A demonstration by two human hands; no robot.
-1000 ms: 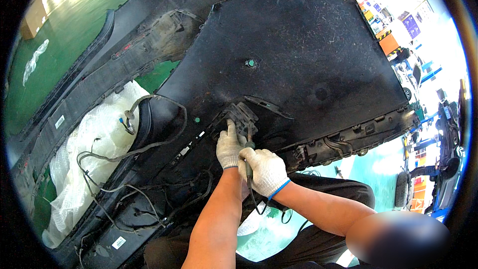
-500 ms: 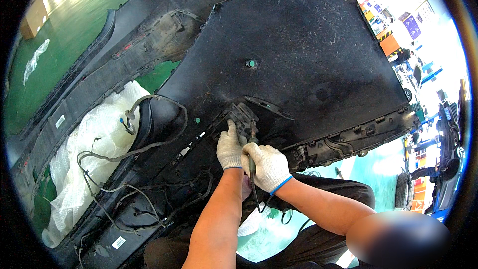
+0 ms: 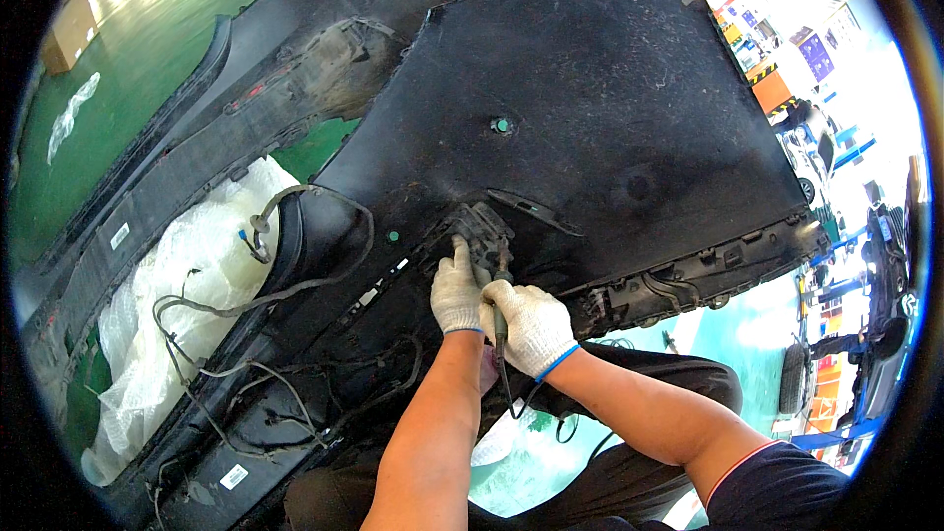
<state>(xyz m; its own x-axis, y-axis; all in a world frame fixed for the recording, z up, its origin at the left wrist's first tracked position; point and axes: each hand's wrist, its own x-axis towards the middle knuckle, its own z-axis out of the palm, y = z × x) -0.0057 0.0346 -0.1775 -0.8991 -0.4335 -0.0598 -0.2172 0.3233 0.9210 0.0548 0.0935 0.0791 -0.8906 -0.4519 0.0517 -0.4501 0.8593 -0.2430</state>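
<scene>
A: What are the hands doing?

B: The gloved left hand (image 3: 456, 295) stretches its index finger onto a dark bracket (image 3: 482, 228). Its other fingers are bent; I can't tell whether they pinch anything. The gloved right hand (image 3: 531, 324) is wrapped round a slim corded tool (image 3: 501, 324).

A: Where's the bracket from there?

B: Straight ahead of both hands, just beyond the left fingertip. The left is nearer; the right reaches it only through the tool.

A: And the tool's long axis?

B: It runs almost directly away from the person, tip toward the bracket's right side. Whether the tip touches, I can't tell.

A: Farther out?

B: A broad black panel (image 3: 590, 108) spreads around the bracket. Loose wiring (image 3: 236, 312) loops off to the left, partly over crumpled bubble wrap (image 3: 197, 275).
</scene>
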